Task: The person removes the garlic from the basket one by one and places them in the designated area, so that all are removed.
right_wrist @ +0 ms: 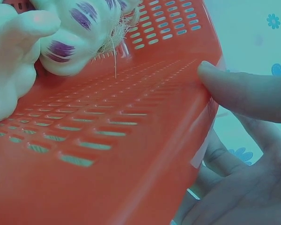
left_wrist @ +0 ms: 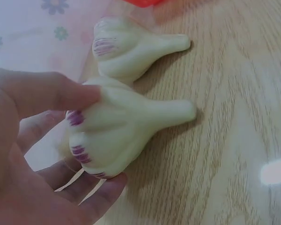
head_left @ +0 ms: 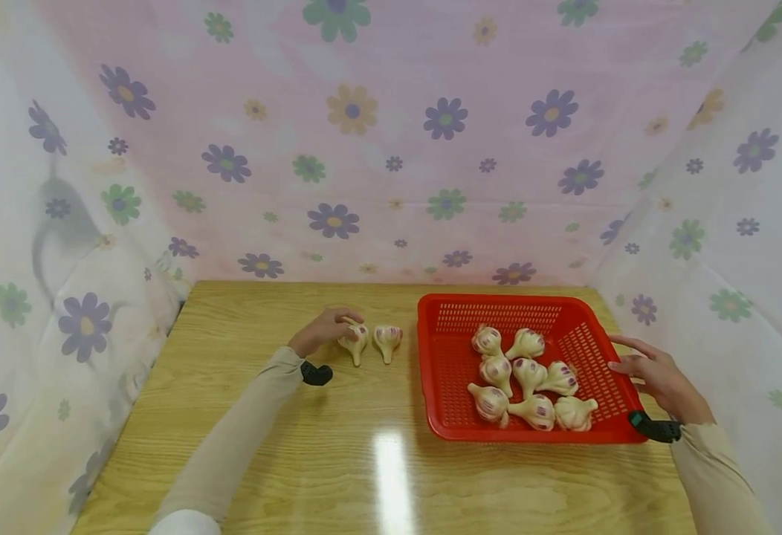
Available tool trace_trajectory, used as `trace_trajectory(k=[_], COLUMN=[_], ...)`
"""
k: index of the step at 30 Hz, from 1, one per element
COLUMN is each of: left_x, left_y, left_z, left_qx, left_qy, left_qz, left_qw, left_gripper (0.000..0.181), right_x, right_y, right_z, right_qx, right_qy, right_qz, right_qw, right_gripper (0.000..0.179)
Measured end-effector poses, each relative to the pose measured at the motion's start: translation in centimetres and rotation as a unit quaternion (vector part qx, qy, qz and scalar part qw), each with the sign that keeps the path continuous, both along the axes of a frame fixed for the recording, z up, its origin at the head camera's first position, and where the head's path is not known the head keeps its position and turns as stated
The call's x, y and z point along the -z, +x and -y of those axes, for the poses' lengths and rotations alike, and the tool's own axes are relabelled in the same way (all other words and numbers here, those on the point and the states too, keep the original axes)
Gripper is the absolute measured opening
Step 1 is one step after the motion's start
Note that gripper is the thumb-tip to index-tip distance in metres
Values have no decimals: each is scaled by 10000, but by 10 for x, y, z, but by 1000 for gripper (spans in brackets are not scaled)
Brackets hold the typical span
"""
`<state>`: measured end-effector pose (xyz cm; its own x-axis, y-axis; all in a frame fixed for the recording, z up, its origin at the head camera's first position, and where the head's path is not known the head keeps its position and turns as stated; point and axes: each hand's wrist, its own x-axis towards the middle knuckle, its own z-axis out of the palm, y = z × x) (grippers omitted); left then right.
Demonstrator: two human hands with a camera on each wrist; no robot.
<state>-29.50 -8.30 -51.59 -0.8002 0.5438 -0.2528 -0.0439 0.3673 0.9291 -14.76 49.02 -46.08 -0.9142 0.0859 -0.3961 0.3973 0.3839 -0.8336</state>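
Note:
On the left part of the table my left hand (head_left: 327, 331) holds a garlic bulb (left_wrist: 112, 126) with purple streaks, thumb on top and fingers curled round its side. Its stem points toward me. A second garlic bulb (head_left: 387, 339) lies just to the right of it. My right hand (head_left: 658, 375) grips the right rim of a red plastic basket (head_left: 434, 416), the thumb (right_wrist: 243, 91) over the edge and the fingers against the outer wall. Inside the basket lie several more garlic bulbs (head_left: 529, 375), mostly toward its middle and front.
The wooden table (head_left: 284, 461) carries everything. Flowered cloth (head_left: 398, 186) hangs behind it and on both sides, close to the table's edges. The basket's slotted wall (right_wrist: 107, 126) slopes up toward the right hand.

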Motion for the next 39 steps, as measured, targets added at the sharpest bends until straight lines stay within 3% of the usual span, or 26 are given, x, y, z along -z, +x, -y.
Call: trace_trajectory(k=[10,25,31,39], left_x=[6,4,5,-11], left_y=[0,4,5,7], left_z=[-4,-3,-1,4], left_qx=[-54,-59,-323,-665], left_qy=[132,138,297,196], left_qz=[-124,-173,-328,-438], left_qw=[9998,9997,9985,9966], left_gripper=[40,46,45,42], right_x=[0,-1,1,2], right_y=[4,2,2,2], right_z=[0,0,-1,-1], right_qx=[39,-41,-25,-32], right_qy=[-192,-114,-155,-85], right_qz=[-44,-136,-99,-108], right_qw=[9998,9998,9998,9999], right_gripper=[67,67,67,68])
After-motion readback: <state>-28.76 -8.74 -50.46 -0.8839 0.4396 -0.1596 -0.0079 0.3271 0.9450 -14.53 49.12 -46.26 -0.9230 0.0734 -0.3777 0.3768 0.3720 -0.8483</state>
